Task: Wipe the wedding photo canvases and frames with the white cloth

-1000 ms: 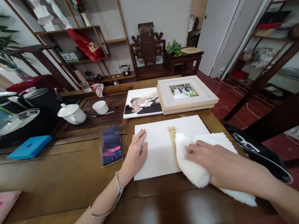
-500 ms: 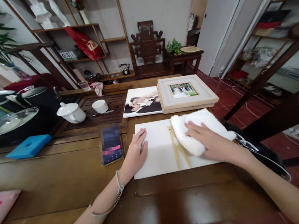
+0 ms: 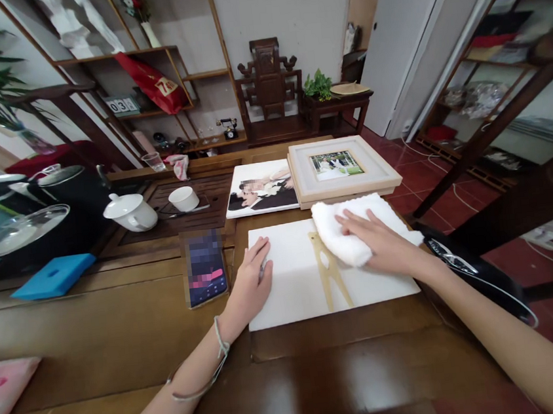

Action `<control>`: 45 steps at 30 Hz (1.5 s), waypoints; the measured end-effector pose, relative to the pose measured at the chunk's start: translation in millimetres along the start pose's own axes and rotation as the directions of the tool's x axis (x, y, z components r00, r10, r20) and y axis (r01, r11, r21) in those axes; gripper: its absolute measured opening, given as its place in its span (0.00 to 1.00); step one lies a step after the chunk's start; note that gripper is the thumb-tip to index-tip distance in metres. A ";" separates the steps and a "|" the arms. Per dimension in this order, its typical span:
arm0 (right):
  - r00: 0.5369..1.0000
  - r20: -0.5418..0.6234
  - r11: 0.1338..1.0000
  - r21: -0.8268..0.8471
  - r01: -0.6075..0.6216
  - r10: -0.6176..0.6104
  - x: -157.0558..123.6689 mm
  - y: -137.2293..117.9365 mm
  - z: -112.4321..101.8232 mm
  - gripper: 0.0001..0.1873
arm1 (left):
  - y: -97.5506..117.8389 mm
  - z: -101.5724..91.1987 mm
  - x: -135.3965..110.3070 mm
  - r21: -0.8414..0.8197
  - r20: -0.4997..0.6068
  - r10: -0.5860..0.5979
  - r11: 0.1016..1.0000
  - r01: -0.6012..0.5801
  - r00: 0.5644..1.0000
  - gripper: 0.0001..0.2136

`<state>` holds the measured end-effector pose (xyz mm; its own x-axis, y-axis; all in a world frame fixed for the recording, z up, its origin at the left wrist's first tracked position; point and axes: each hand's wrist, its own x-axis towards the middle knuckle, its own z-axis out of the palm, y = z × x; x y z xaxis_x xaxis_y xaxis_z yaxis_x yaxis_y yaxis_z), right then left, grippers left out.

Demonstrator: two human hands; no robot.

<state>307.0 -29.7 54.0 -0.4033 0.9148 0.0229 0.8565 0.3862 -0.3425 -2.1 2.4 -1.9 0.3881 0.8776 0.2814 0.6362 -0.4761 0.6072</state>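
A white flat board [image 3: 294, 277] with a wooden stand piece [image 3: 330, 272] on it lies face down on the wooden table [image 3: 96, 331]. My left hand [image 3: 250, 285] rests flat on the board's left edge, fingers stretched out, pinning it down. My right hand [image 3: 376, 239] presses a white fluffy cloth [image 3: 343, 229] against the board's far right part, fingers lying over the cloth.
A phone [image 3: 204, 267] lies just left of the board. Behind it are a photo canvas [image 3: 262, 189] and a framed photo [image 3: 341, 167]. A tea tray with a white teapot [image 3: 129, 212] and cup [image 3: 183, 198], a blue sponge [image 3: 52, 275] and pots stand at left. A black bag [image 3: 476, 271] sits at right.
My right hand has slid the cloth from the board's near right corner up to its far right part, uncovering the wooden stand. The left hand has stayed put.
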 end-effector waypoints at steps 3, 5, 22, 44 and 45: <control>0.998 0.002 0.998 -0.019 -0.067 0.067 1.6 6.0 1.3 0.40 | -1.0 1.1 0.3 0.000 -0.006 0.005 1.000 -0.005 1.000 0.21; 0.982 0.108 0.987 -0.048 -0.152 0.156 -10.4 -6.2 -1.6 0.42 | -1.2 1.6 0.5 -0.004 -0.005 0.010 1.000 -0.010 1.000 0.21; 0.997 0.001 0.997 0.040 0.072 -0.072 -11.9 -16.8 8.3 0.36 | 1.3 0.3 -0.1 0.003 0.002 0.009 1.000 -0.009 1.000 0.21; 0.977 0.088 0.980 -0.018 -0.196 0.197 -24.5 -40.1 14.7 0.49 | -1.9 5.1 -1.2 -0.023 -0.033 0.019 1.000 -0.020 0.999 0.21; 0.976 0.071 0.978 -0.007 -0.206 0.206 -11.7 -37.5 14.5 0.48 | -1.9 5.3 -1.2 -0.024 -0.034 0.019 1.000 -0.019 0.999 0.21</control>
<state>274.9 -56.6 53.0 -0.2398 0.9640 -0.1147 0.9235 0.1901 -0.3331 -0.3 1.9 -7.3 0.3768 0.8700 0.3180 0.6122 -0.4915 0.6194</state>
